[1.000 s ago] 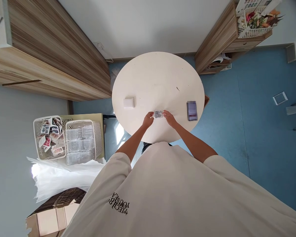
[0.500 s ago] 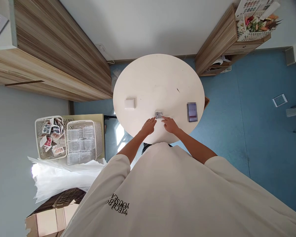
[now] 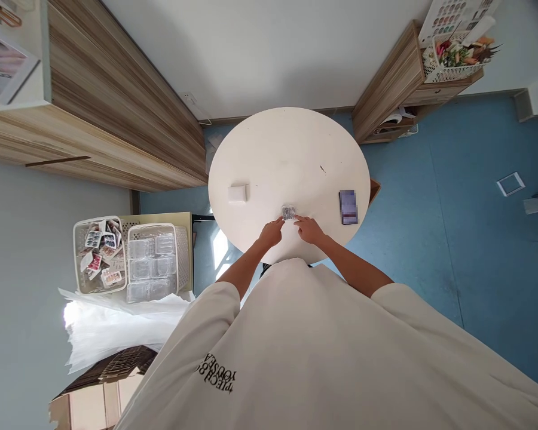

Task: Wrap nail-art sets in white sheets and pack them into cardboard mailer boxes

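A small clear plastic case [image 3: 289, 212] with dark, nail-like pieces inside lies near the front middle of the round white table [image 3: 291, 143]. By its near left corner is my left hand [image 3: 271, 232], index finger stretched out and the tip at the case's edge. My right hand [image 3: 309, 229] reaches to the near right corner, its index finger extended and the other fingers loosely bent. Neither hand grasps the case; the fingertips touch it or rest just beside it. On the table's left sits a small white block-like object [image 3: 237, 194]. A dark, blurred-out rectangular item [image 3: 348, 207] lies on the right.
Left of me, one white basket [image 3: 77, 263] holds packs of colourful false nails, and another basket [image 3: 183, 263] holds stacked clear boxes. White sheets [image 3: 116, 322] and folded cardboard [image 3: 96, 400] lie below them. Wooden cabinets [image 3: 125, 101] stand at left and right.
My hands held the case by both ends a second ago. They have let go and drawn back towards me, the case lying flat on the table. The view has tilted slightly.
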{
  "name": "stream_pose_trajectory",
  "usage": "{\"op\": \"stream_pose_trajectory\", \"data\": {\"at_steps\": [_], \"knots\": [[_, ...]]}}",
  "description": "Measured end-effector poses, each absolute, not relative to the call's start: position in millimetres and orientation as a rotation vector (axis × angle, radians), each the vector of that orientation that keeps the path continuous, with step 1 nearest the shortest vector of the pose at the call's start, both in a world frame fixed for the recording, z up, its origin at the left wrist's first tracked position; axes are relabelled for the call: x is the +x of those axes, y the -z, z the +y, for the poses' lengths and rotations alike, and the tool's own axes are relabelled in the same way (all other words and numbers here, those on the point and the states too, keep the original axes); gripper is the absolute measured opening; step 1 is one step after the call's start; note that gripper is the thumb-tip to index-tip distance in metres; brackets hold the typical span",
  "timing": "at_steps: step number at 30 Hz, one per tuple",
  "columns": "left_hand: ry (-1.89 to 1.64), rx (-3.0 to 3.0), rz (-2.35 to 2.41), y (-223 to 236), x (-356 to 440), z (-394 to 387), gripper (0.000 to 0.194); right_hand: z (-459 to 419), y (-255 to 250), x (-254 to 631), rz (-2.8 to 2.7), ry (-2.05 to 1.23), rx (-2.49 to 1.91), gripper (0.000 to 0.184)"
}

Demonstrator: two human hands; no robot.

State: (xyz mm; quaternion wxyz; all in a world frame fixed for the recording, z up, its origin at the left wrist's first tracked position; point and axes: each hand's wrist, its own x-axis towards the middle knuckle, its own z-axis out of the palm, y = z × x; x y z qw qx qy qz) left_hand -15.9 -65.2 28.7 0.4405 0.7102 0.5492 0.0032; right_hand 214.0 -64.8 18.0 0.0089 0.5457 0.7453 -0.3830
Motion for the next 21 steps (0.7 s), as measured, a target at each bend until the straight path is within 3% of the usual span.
{"op": "stream_pose_trajectory", "data": {"at_steps": [21], "knots": [[-0.230, 1.467, 1.634, -59, -36, -93, 0.058, -49, -37, 214, 2.379, 1.316, 1.711, 0.052]]}}
